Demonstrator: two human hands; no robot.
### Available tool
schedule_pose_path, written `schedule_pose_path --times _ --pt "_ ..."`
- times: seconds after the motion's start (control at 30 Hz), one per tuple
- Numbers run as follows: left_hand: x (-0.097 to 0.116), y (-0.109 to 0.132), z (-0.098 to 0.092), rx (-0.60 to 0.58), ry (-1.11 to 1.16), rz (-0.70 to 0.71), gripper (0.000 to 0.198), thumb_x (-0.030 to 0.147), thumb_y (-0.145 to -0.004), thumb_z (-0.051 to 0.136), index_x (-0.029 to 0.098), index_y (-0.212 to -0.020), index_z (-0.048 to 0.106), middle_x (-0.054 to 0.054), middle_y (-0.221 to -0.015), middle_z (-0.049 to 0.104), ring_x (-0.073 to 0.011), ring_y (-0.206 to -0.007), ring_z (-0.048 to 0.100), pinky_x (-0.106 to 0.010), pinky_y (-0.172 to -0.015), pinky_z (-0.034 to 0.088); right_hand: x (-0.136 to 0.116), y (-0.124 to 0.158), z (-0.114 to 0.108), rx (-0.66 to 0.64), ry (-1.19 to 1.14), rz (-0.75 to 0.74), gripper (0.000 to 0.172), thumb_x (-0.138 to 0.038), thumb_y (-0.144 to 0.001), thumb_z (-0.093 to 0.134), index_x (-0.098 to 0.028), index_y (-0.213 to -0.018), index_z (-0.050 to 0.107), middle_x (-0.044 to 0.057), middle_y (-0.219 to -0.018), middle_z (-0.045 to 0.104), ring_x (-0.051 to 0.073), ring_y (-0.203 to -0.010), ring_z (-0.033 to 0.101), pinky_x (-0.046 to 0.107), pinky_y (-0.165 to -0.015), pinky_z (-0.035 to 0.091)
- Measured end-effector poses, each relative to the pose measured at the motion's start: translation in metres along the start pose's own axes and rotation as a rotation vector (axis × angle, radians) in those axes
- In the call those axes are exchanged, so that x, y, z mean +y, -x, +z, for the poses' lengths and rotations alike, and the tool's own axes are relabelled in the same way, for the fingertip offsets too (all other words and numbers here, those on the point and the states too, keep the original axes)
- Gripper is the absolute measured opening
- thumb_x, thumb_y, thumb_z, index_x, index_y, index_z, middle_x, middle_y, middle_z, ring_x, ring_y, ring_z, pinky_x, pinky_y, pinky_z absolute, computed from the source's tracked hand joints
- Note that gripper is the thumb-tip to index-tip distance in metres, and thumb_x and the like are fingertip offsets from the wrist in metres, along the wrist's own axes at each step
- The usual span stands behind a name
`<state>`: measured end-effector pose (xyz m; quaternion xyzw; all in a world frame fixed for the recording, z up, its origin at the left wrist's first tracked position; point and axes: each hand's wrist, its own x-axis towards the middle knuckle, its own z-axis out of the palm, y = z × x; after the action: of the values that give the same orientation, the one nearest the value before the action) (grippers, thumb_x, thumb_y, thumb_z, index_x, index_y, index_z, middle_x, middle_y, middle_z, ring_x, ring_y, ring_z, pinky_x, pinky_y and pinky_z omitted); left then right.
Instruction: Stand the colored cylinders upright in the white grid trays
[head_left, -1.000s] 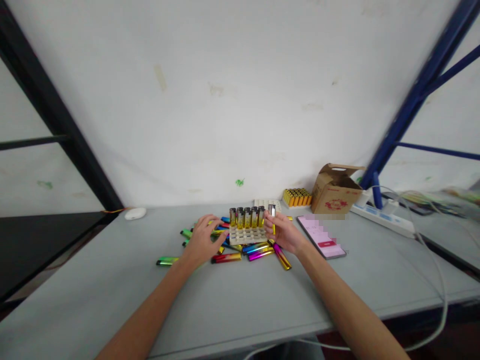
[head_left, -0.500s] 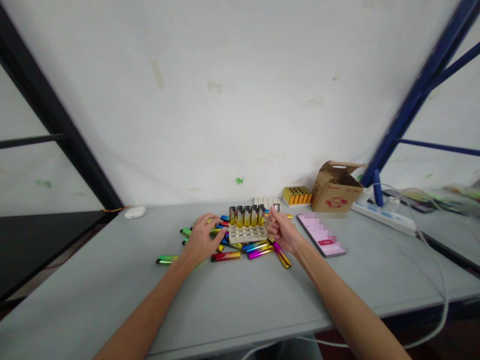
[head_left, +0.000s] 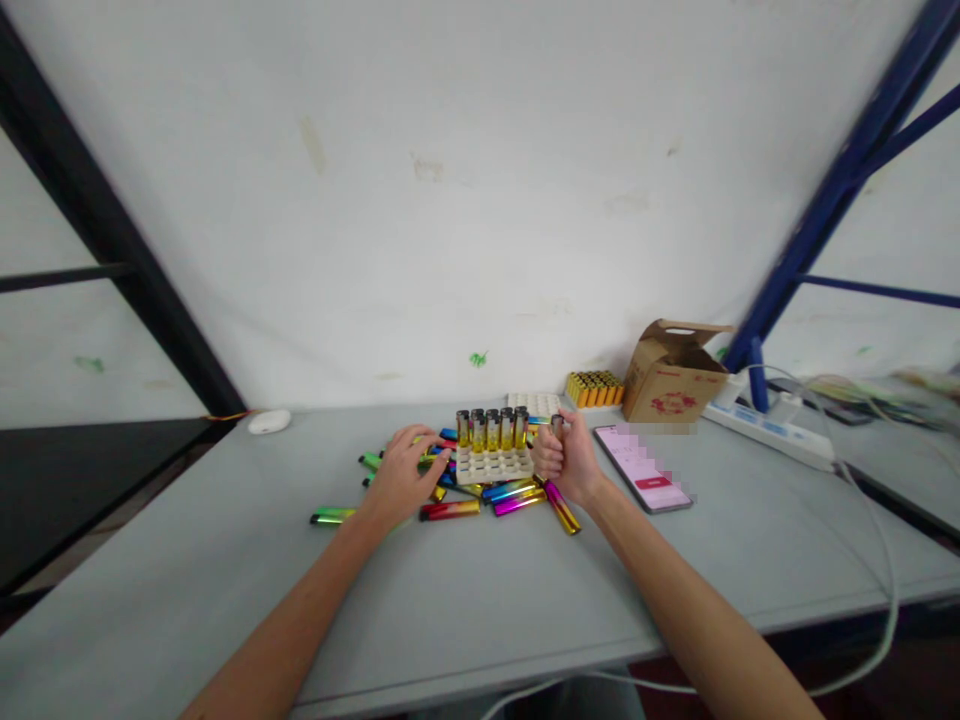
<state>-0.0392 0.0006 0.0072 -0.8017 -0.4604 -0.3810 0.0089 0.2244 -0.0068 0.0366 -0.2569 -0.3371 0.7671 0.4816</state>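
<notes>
My right hand (head_left: pixel 571 458) is closed round an upright lighter (head_left: pixel 557 423), whose metal top shows beside the thumb; the fingers hide its body. My left hand (head_left: pixel 405 472) lies over a heap of coloured lighters, its fingers apart and their tips near the left edge of a pale tray (head_left: pixel 495 466). Several gold lighters with dark tops (head_left: pixel 493 430) stand upright in the tray's back holes; the front holes show bare. In front of the tray lie a red lighter (head_left: pixel 450 511), a purple-and-gold lighter (head_left: pixel 520 502) and another purple-and-gold one (head_left: pixel 562 508) below my right hand.
A second pale tray (head_left: pixel 534 401) sits by the wall, beside a block of upright yellow lighters (head_left: pixel 595 388). To the right are an open cardboard box (head_left: pixel 671 385), a phone (head_left: pixel 643 468) and a white power strip (head_left: pixel 772 430) with cables. A white case (head_left: pixel 270 422) lies far left.
My right thumb has shifted from the lighter's top to its right side, and the grip has turned slightly. My left hand and the lighters in the tray stay much as they were.
</notes>
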Motion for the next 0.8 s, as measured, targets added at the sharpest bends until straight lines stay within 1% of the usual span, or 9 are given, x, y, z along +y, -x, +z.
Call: schedule_pose_path --times 0.17,0.33,0.43,0.6,0.8 --pt "0.001 -0.001 0.001 -0.009 0.013 0.013 0.027 0.037 -0.089 0.049 0.019 -0.096 0.067 -0.009 -0.101 0.063 -0.026 -0.104 0.055 -0.046 -0.096 0.044 0.0 -0.001 0.004 0.064 -0.001 -0.046 0.05 -0.055 -0.079 0.041 -0.022 -0.046 0.025 -0.01 -0.04 0.014 0.005 -0.036 0.006 0.018 -0.031 0.01" --pt "0.0 -0.001 0.001 -0.009 0.008 0.008 0.027 0.037 -0.089 0.048 0.018 -0.096 0.067 -0.01 -0.102 0.063 -0.0263 -0.104 0.055 -0.047 -0.096 0.044 0.003 0.0 0.008 0.089 -0.009 -0.056 0.047 -0.053 -0.079 0.044 -0.022 -0.048 0.027 -0.01 -0.041 0.016 0.005 -0.037 0.005 0.018 -0.032 0.009" --pt "-0.001 0.0 0.001 -0.012 0.006 0.009 0.028 0.037 -0.09 0.048 0.018 -0.097 0.067 -0.01 -0.103 0.063 -0.0261 -0.105 0.055 -0.046 -0.096 0.044 0.005 0.0 0.008 0.065 -0.012 -0.037 0.045 -0.051 -0.077 0.047 -0.022 -0.049 0.028 -0.011 -0.041 0.019 0.005 -0.037 0.005 0.018 -0.032 0.008" --pt "-0.002 0.0 0.002 -0.007 0.001 0.012 0.028 0.038 -0.091 0.047 0.018 -0.097 0.067 -0.01 -0.103 0.063 -0.0261 -0.104 0.055 -0.046 -0.095 0.044 0.01 -0.001 0.008 0.009 0.008 0.004 0.046 -0.054 -0.073 0.05 -0.022 -0.049 0.029 -0.011 -0.04 0.019 0.004 -0.036 0.008 0.018 -0.033 0.008" --pt "-0.004 0.0 0.003 -0.013 -0.008 0.006 0.028 0.037 -0.091 0.047 0.018 -0.097 0.067 -0.01 -0.103 0.063 -0.0256 -0.104 0.055 -0.045 -0.096 0.043 0.012 -0.002 0.009 -0.031 0.037 -0.007 0.046 -0.056 -0.069 0.053 -0.021 -0.049 0.03 -0.01 -0.04 0.021 0.004 -0.035 0.01 0.019 -0.033 0.009"
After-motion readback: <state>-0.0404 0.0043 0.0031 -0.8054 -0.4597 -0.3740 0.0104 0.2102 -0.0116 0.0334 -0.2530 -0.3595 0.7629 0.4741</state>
